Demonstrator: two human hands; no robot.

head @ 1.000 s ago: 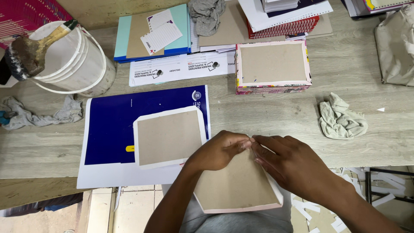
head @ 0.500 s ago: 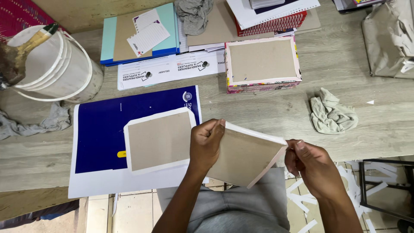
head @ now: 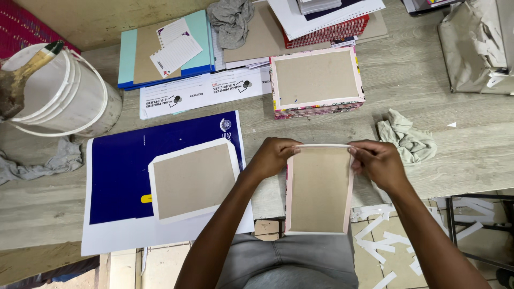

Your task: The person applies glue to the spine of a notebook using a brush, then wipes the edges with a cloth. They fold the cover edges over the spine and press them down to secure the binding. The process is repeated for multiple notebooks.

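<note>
I hold a brown cardboard panel (head: 320, 188) edged in pale pink paper, long side running away from me, its near end hanging over my lap beyond the table edge and its far end over the wooden table (head: 428, 80). My left hand (head: 273, 158) pinches the far left corner, thumb on the top edge and fingers curled behind; my right hand (head: 379, 160) pinches the far right corner the same way, fingertips pressing the folded white strip along that top edge (both hands closed on the panel, none of the fingers spread).

Just to the left lies a second cardboard panel (head: 194, 181) with a white border, flat on a dark blue sheet (head: 123, 171) that itself sits on white paper. Beyond my hands a stack of covered boards (head: 317, 80) with patterned edges rests on the table, and a crumpled pale rag (head: 404, 138) lies near my right hand. Far left stands a white bucket (head: 69, 101) with a brush (head: 21, 80) leaning out of it, a grey cloth (head: 48, 163) beside it. White paper offcuts (head: 385, 241) litter the tiled floor under my right forearm.
</note>
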